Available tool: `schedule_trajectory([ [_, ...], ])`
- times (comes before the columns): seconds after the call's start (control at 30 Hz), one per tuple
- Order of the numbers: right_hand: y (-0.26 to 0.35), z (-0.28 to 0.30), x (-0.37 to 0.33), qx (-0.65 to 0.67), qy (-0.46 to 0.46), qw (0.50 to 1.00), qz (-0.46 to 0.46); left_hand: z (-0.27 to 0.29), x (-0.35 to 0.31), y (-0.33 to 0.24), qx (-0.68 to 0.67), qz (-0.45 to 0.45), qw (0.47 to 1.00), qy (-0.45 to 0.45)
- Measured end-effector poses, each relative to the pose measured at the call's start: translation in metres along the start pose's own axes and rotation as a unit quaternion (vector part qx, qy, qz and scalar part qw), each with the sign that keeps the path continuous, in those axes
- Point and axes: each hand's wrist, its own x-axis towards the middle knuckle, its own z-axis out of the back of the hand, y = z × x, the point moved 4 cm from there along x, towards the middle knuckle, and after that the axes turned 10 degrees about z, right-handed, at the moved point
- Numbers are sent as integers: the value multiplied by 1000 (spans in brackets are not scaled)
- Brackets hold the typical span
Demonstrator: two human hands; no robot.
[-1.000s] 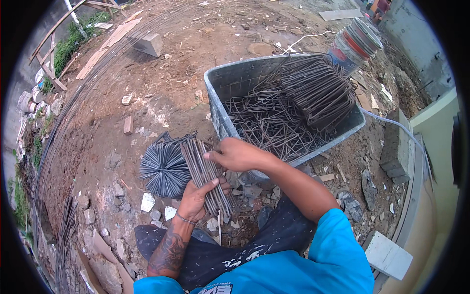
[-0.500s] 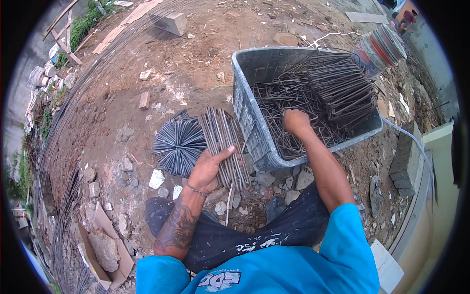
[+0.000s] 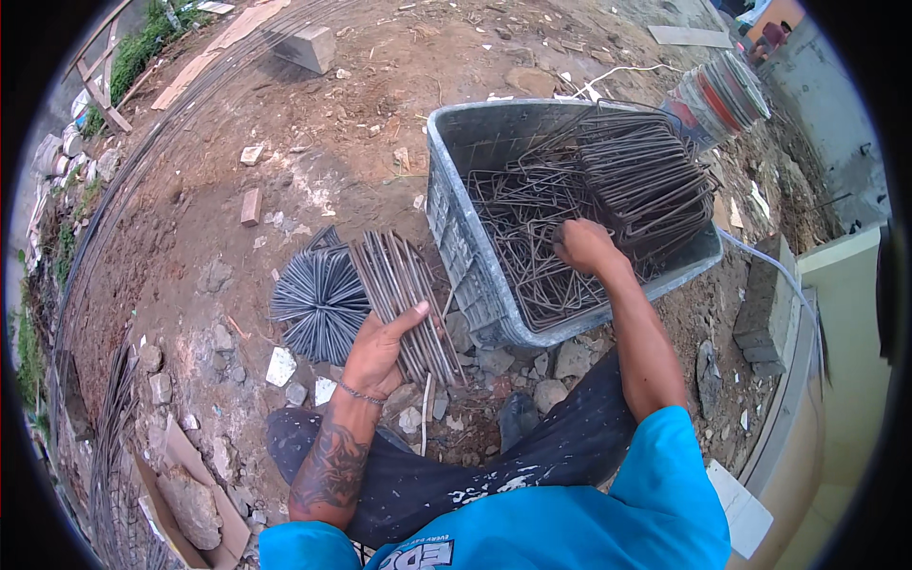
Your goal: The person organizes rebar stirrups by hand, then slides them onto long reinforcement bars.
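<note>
My left hand is closed around a bundle of steel stirrups, its thumb lying across the rods. Just left of that bundle, another tied bundle of stirrups rests on the ground, its rods fanning out from the middle. My right hand reaches into a grey plastic crate and is curled into a fist among loose bent stirrups. The fingers face down, so what they grip is hidden. A neat stack of stirrups sits beside the right hand, at the crate's far right.
Stacked buckets stand behind the crate. Concrete blocks lie at the right by a low wall, with another block at the far left. Long steel bars curve along the left side. Rubble covers the ground before my legs.
The whole view has shifted a little. My right hand has moved rightward inside the crate, closer to the neat stack. My left hand keeps its hold on the bundle.
</note>
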Motion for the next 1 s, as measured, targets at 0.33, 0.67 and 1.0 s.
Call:
schedule_trajectory([
  [0.33,-15,-16,87,-168,-31,984,55,0,-2,-4,-11,-3,1000,-16],
  [0.67,47,-12,93,-188,-68,967,158,18,-9,-7,-39,-16,999,-34],
  [1.0,60,135,-36,375,-316,871,41,13,-11,-18,-40,-42,998,8],
])
